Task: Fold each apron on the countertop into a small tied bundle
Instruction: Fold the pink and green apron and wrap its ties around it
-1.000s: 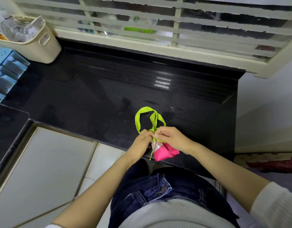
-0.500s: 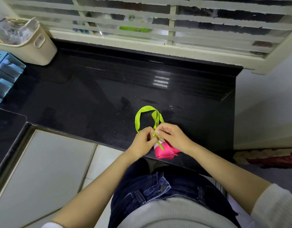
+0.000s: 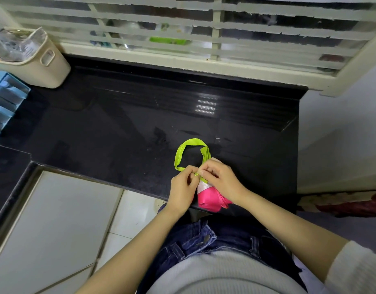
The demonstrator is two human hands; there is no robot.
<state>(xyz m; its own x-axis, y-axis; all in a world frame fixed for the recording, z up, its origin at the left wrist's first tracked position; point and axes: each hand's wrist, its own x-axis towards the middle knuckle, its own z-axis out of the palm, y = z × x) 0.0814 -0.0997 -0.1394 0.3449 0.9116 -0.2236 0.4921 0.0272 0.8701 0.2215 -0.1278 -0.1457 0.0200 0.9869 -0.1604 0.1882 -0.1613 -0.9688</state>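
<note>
A pink apron (image 3: 209,199) folded into a small bundle lies at the front edge of the black countertop (image 3: 123,132). Its lime-green strap (image 3: 190,145) forms a loop on the counter just behind the bundle. My left hand (image 3: 183,186) and my right hand (image 3: 220,180) meet over the top of the bundle, and both pinch the green strap where it crosses the fabric. The upper part of the bundle is hidden under my fingers.
A cream plastic basket (image 3: 41,66) with clear wrappers stands at the back left. Blue boxes (image 3: 5,98) sit at the left edge. A window with white slats (image 3: 204,32) runs along the back. A white wall (image 3: 339,134) borders the counter's right end.
My hands have drawn closer together over the bundle. The green strap loop has shrunk and the loose end that hung down in front is no longer seen.
</note>
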